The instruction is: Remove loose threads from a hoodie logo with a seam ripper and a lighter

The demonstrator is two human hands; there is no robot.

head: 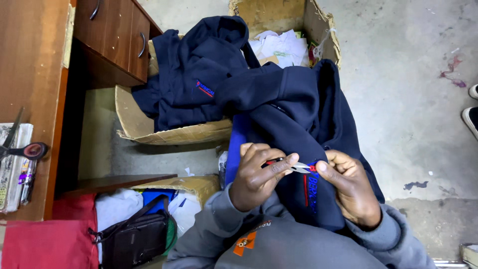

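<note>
Head view, only view. A navy hooded garment [298, 114] is draped over the lap, its embroidered red-and-blue emblem [309, 192] turned up toward the camera. The left hand [256, 177] is closed around a small thread snipper [294, 165], red-handled, metal tips pointed at the top of the emblem. The right hand [351, 187] is pinched on the fabric just beside the tips, thumb on top, cloth held taut. Grey sleeves are worn on both arms.

Progress, judged only: trimming at the emblem is in hand; tips rest at its upper edge, whether loose threads remain is too small to tell. More navy garments [191, 74] are piled in a torn cardboard box [149, 130] ahead; trimmed or waiting cannot be told. A second carton [323, 27] behind holds white papers.

Left side: wooden desk [30, 74] with scissors [22, 149] on its edge, black bag [137, 239] and red cloth [47, 244] below. Concrete floor [413, 99] at right, a shoe [470, 119] at the frame edge.
</note>
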